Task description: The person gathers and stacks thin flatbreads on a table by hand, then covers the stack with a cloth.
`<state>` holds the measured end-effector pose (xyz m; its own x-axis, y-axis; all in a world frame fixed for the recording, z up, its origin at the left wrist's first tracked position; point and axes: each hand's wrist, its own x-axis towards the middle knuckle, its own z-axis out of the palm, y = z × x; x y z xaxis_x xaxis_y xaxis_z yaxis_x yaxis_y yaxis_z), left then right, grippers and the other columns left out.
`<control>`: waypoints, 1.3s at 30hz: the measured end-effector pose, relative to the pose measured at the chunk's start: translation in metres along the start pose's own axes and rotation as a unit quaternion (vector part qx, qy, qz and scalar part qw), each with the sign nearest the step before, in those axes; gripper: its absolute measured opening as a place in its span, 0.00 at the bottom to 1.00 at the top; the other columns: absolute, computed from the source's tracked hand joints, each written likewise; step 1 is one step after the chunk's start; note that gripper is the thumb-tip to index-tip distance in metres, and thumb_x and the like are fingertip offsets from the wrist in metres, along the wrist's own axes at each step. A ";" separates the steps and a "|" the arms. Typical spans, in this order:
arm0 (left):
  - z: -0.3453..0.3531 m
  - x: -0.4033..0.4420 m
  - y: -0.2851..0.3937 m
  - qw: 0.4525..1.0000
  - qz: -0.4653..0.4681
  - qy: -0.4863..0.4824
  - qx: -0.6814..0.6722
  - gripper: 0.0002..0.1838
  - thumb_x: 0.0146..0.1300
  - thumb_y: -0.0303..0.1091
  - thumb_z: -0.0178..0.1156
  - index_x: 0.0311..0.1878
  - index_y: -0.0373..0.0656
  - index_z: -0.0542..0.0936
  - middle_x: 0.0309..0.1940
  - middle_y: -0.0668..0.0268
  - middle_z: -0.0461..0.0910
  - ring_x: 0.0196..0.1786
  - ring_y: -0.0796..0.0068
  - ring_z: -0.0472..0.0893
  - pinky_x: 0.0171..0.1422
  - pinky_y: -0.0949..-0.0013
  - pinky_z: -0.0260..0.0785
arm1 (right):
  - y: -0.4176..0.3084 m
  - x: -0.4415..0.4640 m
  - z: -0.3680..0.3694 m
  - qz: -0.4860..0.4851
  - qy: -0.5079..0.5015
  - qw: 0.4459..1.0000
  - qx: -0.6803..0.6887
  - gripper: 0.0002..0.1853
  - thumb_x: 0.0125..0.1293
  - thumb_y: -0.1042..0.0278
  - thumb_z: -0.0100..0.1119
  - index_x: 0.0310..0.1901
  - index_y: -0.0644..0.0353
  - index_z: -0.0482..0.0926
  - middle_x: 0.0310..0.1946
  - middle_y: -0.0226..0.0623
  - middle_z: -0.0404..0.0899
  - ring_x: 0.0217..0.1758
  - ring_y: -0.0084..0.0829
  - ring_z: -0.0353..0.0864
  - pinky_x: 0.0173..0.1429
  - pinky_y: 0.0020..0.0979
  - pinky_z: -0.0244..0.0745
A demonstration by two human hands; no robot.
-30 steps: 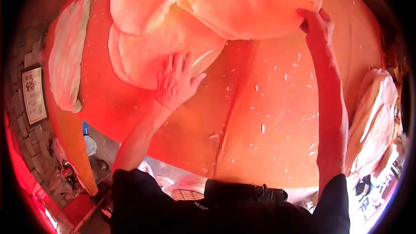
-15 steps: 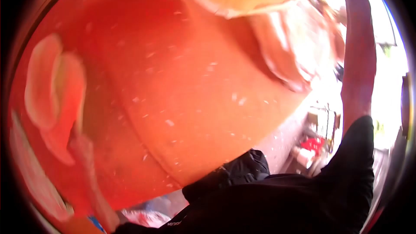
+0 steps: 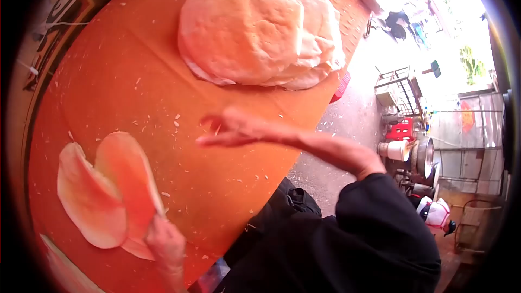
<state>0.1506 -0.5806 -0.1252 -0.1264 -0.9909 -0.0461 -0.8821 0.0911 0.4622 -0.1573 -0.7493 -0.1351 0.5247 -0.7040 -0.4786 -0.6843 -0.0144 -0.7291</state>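
Observation:
At the lower left, my left hand [image 3: 165, 244] is closed at the near edge of a folded or overlapping pair of pale flatbreads [image 3: 127, 179], just over the orange tabletop [image 3: 179, 103]. Its fingertips are partly hidden. My right hand [image 3: 233, 128] is above the middle of the table, slightly blurred, its fingers apart with nothing between them. Beyond it, a stack of large round flatbreads [image 3: 241, 30] lies at the far side, the top one off-centre over those beneath.
Crumbs are scattered over the tabletop. Another pale flat piece [image 3: 68, 266] lies at the lower-left edge. On the floor to the right stand a metal rack [image 3: 400, 91], a red crate [image 3: 400, 129], a white bucket [image 3: 396, 150] and a metal basin [image 3: 425, 154].
My right arm has swung from the far right back over the table. The large flatbread raised at the top now lies on the stack. The view has shifted; my left hand stays at its flatbreads.

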 end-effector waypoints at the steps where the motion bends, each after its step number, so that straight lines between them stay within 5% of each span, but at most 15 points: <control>1: 0.014 0.002 0.021 1.000 0.004 0.006 -0.021 0.03 0.56 0.21 0.51 0.35 0.35 0.71 0.22 0.48 0.70 0.27 0.42 0.73 0.30 0.46 0.61 | -0.001 0.002 0.028 0.037 -0.034 0.970 0.240 0.42 0.62 0.29 0.55 0.63 0.60 0.72 0.47 0.46 0.80 0.42 0.39 0.82 0.41 0.41 0.80; 3: 0.035 0.008 0.057 0.999 0.040 -0.006 -0.025 0.05 0.55 0.20 0.51 0.36 0.34 0.72 0.24 0.48 0.72 0.27 0.43 0.75 0.30 0.46 0.64 | -0.008 -0.011 0.058 0.091 -0.065 0.861 0.496 0.39 0.66 0.36 0.55 0.64 0.66 0.70 0.49 0.51 0.78 0.46 0.41 0.82 0.49 0.40 0.80; 5: 0.056 0.013 0.086 0.997 0.071 0.006 -0.028 0.07 0.54 0.20 0.52 0.37 0.35 0.73 0.24 0.48 0.73 0.27 0.43 0.75 0.30 0.46 0.66 | -0.011 -0.011 0.077 0.093 -0.021 0.870 0.484 0.40 0.60 0.31 0.58 0.59 0.62 0.75 0.37 0.44 0.81 0.39 0.38 0.83 0.40 0.37 0.81; 6: 0.065 0.014 0.093 0.997 0.080 -0.014 0.000 0.12 0.54 0.19 0.52 0.43 0.33 0.74 0.26 0.49 0.75 0.28 0.45 0.77 0.31 0.49 0.69 | -0.021 -0.020 0.066 0.107 -0.024 0.852 0.512 0.33 0.65 0.44 0.60 0.60 0.66 0.73 0.39 0.44 0.79 0.44 0.33 0.80 0.49 0.36 0.79; 9: 0.090 0.014 0.109 0.993 0.088 -0.040 0.066 0.21 0.53 0.23 0.56 0.53 0.31 0.74 0.29 0.50 0.77 0.30 0.47 0.79 0.33 0.52 0.73 | -0.008 -0.008 0.075 0.092 0.075 0.929 0.351 0.27 0.61 0.57 0.65 0.59 0.63 0.75 0.37 0.40 0.81 0.43 0.29 0.80 0.44 0.33 0.76; 11: 0.093 0.018 0.120 0.996 0.089 0.009 0.013 0.24 0.57 0.31 0.61 0.56 0.31 0.74 0.32 0.49 0.78 0.32 0.47 0.80 0.35 0.53 0.74 | 0.022 0.011 0.089 0.040 0.118 0.956 0.266 0.18 0.54 0.65 0.67 0.46 0.64 0.82 0.37 0.41 0.84 0.42 0.29 0.80 0.42 0.36 0.75; 13: 0.083 0.018 0.123 0.988 0.105 0.044 -0.101 0.26 0.60 0.39 0.64 0.57 0.32 0.75 0.35 0.48 0.79 0.35 0.47 0.80 0.37 0.54 0.75 | 0.023 -0.001 0.074 0.076 0.194 0.957 0.202 0.11 0.46 0.72 0.66 0.32 0.67 0.83 0.23 0.38 0.81 0.27 0.27 0.78 0.29 0.35 0.73; 14: 0.076 0.012 0.111 0.991 0.078 0.070 -0.087 0.26 0.60 0.41 0.64 0.57 0.32 0.75 0.36 0.48 0.80 0.37 0.47 0.81 0.39 0.54 0.76 | 0.020 -0.014 0.058 0.008 0.156 0.939 0.305 0.10 0.47 0.74 0.65 0.33 0.66 0.84 0.24 0.33 0.82 0.27 0.21 0.76 0.29 0.33 0.72; 19: 0.054 0.008 0.004 0.965 -0.091 0.216 0.120 0.32 0.55 0.42 0.68 0.61 0.34 0.73 0.55 0.45 0.75 0.58 0.47 0.74 0.60 0.51 0.69 | 0.016 -0.043 0.021 0.040 0.162 0.915 0.368 0.19 0.48 0.68 0.68 0.41 0.69 0.82 0.27 0.38 0.84 0.30 0.28 0.83 0.36 0.29 0.76; 22: 0.068 0.000 -0.048 0.970 -0.125 0.171 0.122 0.33 0.55 0.39 0.67 0.62 0.34 0.72 0.61 0.45 0.70 0.63 0.46 0.69 0.65 0.51 0.64 | 0.034 -0.035 0.036 0.104 0.231 0.923 0.290 0.19 0.51 0.66 0.68 0.44 0.69 0.81 0.30 0.36 0.84 0.29 0.26 0.82 0.30 0.25 0.70; 26: 0.077 -0.008 -0.081 0.975 -0.084 0.161 0.127 0.33 0.55 0.39 0.66 0.62 0.34 0.71 0.60 0.45 0.69 0.62 0.43 0.70 0.65 0.48 0.64 | 0.016 -0.049 -0.011 -0.045 0.119 0.935 0.332 0.15 0.55 0.77 0.62 0.46 0.70 0.81 0.33 0.40 0.85 0.34 0.28 0.85 0.40 0.27 0.80; 31: 0.071 -0.014 -0.098 0.973 -0.036 0.157 0.165 0.29 0.59 0.39 0.62 0.62 0.35 0.71 0.60 0.45 0.70 0.62 0.43 0.70 0.64 0.47 0.66 | -0.025 -0.098 -0.168 -0.144 0.264 0.949 0.090 0.17 0.59 0.68 0.64 0.49 0.65 0.81 0.32 0.38 0.84 0.32 0.30 0.84 0.41 0.31 0.79; 34: 0.070 -0.016 -0.101 0.972 0.009 0.124 0.201 0.27 0.64 0.42 0.56 0.63 0.37 0.72 0.59 0.46 0.71 0.62 0.43 0.71 0.65 0.46 0.66 | -0.064 -0.153 -0.240 -0.390 0.335 0.835 -0.195 0.14 0.62 0.73 0.58 0.49 0.69 0.78 0.37 0.41 0.83 0.32 0.26 0.82 0.35 0.27 0.79; 37: 0.063 -0.014 -0.108 0.975 0.036 0.101 0.197 0.26 0.65 0.42 0.57 0.62 0.36 0.72 0.60 0.46 0.71 0.63 0.43 0.70 0.66 0.47 0.66 | -0.123 -0.184 -0.240 -0.193 0.566 0.678 -0.428 0.12 0.58 0.74 0.58 0.44 0.62 0.82 0.31 0.41 0.83 0.30 0.32 0.82 0.38 0.29 0.78; 39: 0.062 -0.019 -0.117 0.972 0.043 0.074 0.217 0.27 0.61 0.37 0.62 0.60 0.31 0.71 0.61 0.44 0.69 0.63 0.42 0.70 0.65 0.48 0.67 | -0.098 -0.181 -0.258 -0.119 0.585 0.606 -0.526 0.12 0.55 0.75 0.57 0.41 0.58 0.83 0.28 0.42 0.82 0.30 0.37 0.81 0.38 0.31 0.77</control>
<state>0.2281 -0.5664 -0.2330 -0.1705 -0.9780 0.1199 -0.9835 0.1763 0.0400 -0.3162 -0.8040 0.1494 0.3747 -0.6060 0.7017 -0.9268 -0.2252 0.3004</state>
